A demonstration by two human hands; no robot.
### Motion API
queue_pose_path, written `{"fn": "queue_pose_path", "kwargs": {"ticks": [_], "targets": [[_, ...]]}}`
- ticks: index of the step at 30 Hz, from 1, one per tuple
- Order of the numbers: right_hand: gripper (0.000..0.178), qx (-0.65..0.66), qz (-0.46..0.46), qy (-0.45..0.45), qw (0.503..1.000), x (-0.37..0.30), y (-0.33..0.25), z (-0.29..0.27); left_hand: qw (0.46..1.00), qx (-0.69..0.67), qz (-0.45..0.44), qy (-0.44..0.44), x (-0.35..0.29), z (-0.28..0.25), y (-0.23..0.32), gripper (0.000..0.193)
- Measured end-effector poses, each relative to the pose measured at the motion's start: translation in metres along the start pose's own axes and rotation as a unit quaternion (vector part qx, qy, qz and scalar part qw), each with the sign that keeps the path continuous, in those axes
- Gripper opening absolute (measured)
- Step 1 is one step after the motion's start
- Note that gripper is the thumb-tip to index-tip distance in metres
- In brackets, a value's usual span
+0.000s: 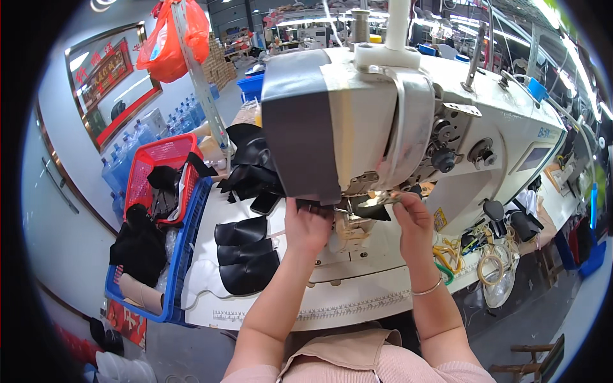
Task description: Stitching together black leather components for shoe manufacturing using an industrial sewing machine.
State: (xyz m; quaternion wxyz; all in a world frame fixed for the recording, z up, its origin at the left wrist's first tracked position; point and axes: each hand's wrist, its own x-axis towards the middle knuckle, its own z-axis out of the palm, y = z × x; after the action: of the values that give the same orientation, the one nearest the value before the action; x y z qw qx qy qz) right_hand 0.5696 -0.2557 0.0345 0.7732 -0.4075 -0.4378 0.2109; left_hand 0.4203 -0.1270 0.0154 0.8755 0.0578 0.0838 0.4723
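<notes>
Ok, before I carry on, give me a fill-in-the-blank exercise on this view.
Of the left hand and right hand, the ____ has a bracelet at its wrist.
The row of three black pieces lies nearer the ____ hand.
The crate holding the beige roll is coloured ____.

Missing words: right; left; blue.

Your black pieces (pixel 249 273): smooth, glossy, leather-like. Your machine (pixel 511 124): glossy paint (dark end (pixel 297 137) looks matt). Basket (pixel 161 153): plastic. Apron (pixel 348 350): matt cloth.

Left fingers (pixel 311 209) and right fingers (pixel 405 208) flank a black piece (pixel 379 213).
</notes>
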Motion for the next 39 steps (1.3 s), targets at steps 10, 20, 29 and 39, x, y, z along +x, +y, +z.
{"fn": "queue_pose_path", "kwargs": {"ticks": [10, 20, 29, 39], "targets": [[0.010, -0.037, 0.036, 0.000, 0.999, -0.041, -0.009, 0.012, 0.969, -0.035, 0.192, -0.154, 0.024, 0.020, 0.089, 0.027], [0.040, 0.014, 0.195, -0.132, 0.972, -0.069, 0.031, 0.060, 0.987, 0.088, 0.017, -0.130, -0.158, -0.093, 0.044, 0.037], [0.031, 0.238, 0.329, -0.087, 0.910, -0.078, -0.004, 0.073, 0.992, 0.060, 0.024, -0.110, -0.196, -0.108, 0.025, 0.036], [0.047, -0.108, 0.073, 0.034, 0.991, -0.079, -0.035, 0.026, 0.869, 0.446, -0.049, -0.209, -0.202, -0.054, 0.047, 0.028]]}}
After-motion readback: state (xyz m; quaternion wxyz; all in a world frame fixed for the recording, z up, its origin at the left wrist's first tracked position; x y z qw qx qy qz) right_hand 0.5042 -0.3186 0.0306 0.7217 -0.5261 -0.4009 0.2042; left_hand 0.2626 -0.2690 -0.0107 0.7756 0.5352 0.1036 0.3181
